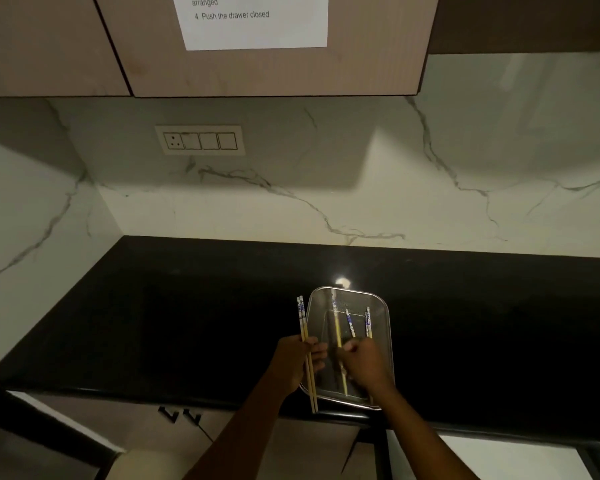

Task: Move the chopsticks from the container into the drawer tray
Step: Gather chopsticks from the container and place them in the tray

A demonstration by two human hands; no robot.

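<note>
A clear rectangular container (385, 327) sits on the black counter near its front edge. Inside lie several chopsticks (350, 323), pale wood with blue-and-white patterned ends. My left hand (297, 362) is just left of the container, closed around a pair of chopsticks (302, 318) that point away from me, patterned ends up. My right hand (364, 365) reaches into the container's near half, fingers pinched on one chopstick (336, 327) lying inside. The drawer tray is not in view.
The black counter (187, 323) runs to a marble backsplash with a switch panel (200, 140). A printed sheet (257, 19) hangs on the upper cabinet. Below the counter edge are cabinet fronts with dark handles (179, 415).
</note>
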